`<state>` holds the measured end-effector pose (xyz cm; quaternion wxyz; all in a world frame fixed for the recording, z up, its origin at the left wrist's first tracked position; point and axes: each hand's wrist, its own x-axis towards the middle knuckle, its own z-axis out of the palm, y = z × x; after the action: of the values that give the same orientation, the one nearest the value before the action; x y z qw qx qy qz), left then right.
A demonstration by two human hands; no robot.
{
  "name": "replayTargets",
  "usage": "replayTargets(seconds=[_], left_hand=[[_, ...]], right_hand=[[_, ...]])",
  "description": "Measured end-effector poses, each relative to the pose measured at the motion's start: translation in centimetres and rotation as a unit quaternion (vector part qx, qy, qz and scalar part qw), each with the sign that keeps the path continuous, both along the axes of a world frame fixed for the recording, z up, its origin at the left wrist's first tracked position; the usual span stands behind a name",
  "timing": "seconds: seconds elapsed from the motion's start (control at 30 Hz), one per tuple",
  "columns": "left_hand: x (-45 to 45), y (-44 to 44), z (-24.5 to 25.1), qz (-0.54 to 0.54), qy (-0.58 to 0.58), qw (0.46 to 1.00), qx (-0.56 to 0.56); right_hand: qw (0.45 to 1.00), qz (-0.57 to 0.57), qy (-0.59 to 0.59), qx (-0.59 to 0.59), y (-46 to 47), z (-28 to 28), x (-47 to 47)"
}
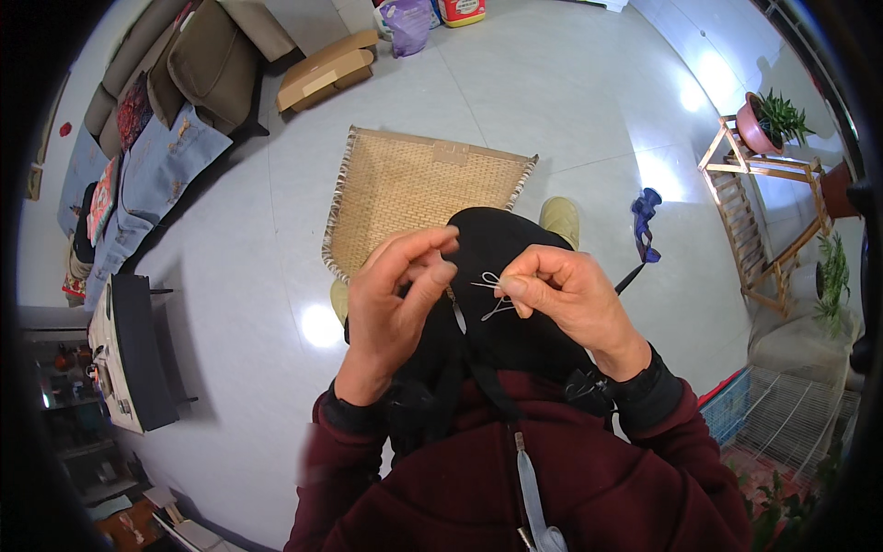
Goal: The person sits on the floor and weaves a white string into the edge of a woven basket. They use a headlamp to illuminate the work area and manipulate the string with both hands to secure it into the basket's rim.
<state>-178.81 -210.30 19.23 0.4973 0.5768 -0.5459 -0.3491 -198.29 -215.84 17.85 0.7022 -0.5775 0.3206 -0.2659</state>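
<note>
My right hand pinches a thin white cord between thumb and fingers, above my black-clad lap. A small loop and a short end stick out to the left of the fingertips, and more of the cord hangs just below them. To the left, my left hand is raised with its thumb and forefinger apart and nothing visible between them. A zip pull shows on the black cloth between the hands. Beyond my knees a woven bamboo winnowing basket lies on the tiled floor.
A cardboard box lies beyond the basket, near the sofa. At the right are a purple-blue object on the floor, a wooden plant stand and a wire cage. A low table stands at the left.
</note>
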Motion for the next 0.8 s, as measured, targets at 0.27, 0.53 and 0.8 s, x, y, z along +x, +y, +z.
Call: replayTargets(seconds=[0.27, 0.53, 0.8], left_hand=[[-0.9, -0.6, -1.1, -0.108, -0.376, 0.881, -0.265], [-0.9, -3.5, -2.4, -0.203, -0.314, 0.916, -0.147], [-1.8, -9.8, -4.5, -0.306, -0.101, 0.938, 0.125]], right_hand=[[0.993, -0.018, 0.1, -0.059, -0.2, -0.7, -0.3], [0.986, -0.028, 0.13, -0.1, -1.9, -1.8, -1.5], [0.975, -0.044, 0.171, -0.131, -5.8, -3.5, -3.1]])
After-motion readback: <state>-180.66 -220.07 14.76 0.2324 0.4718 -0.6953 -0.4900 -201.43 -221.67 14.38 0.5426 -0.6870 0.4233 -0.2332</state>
